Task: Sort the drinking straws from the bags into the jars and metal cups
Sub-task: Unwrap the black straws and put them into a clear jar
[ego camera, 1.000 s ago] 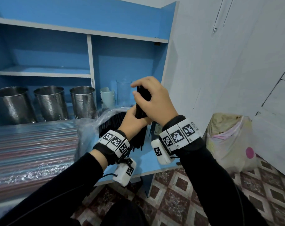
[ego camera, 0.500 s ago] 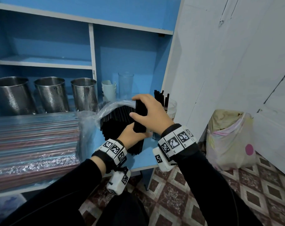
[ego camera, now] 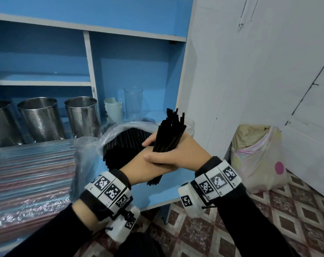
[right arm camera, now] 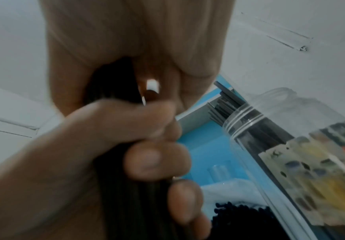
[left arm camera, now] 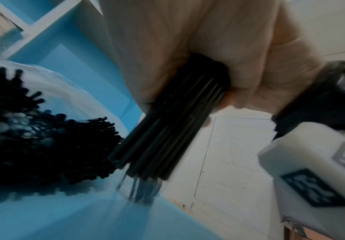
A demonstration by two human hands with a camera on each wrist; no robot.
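A bundle of black straws sits tilted in both hands above the blue shelf, its upper ends fanned out. My right hand grips it around the middle from the right. My left hand holds the lower part from below, its fingers curled round the straws. Just behind the hands stands a clear jar with a printed label and several black straws in it. An open clear bag of black straws lies on the shelf to the left.
Three perforated metal cups stand at the back left, with white cups and an empty glass jar beside them. Bagged coloured straws cover the left shelf. A stuffed plastic bag sits on the tiled floor by the white wall.
Both hands came down with the bundle and turned it. It was upright and mostly hidden by the right hand; now it leans right, its top ends showing near the jar.
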